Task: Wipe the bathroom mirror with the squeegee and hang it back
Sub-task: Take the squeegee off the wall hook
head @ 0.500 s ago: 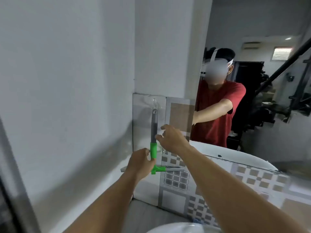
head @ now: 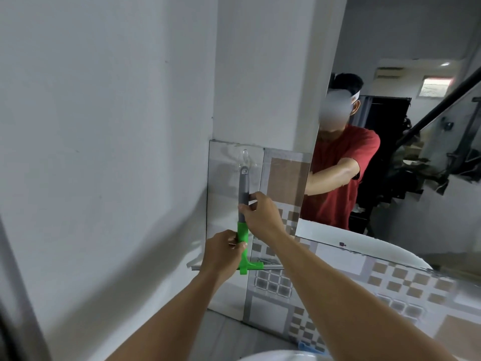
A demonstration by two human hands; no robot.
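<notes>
The squeegee (head: 243, 188) has a grey upper handle, a green lower part and a horizontal blade at the bottom. It hangs upright against the tiled wall, its top hole right at a clear hook (head: 245, 155). My left hand (head: 223, 252) grips the green part of the handle. My right hand (head: 261, 214) pinches the grey part just above. The mirror (head: 416, 178) fills the right side and reflects a person in a red shirt.
A plain white wall takes up the left. Patterned brown and grey tiles (head: 283, 183) cover the wall below the mirror. A white basin rim (head: 281, 356) shows at the bottom edge.
My right hand has closed its fingers on the grey handle. Both hands and the squeegee stay at the hook; the view has shifted slightly.
</notes>
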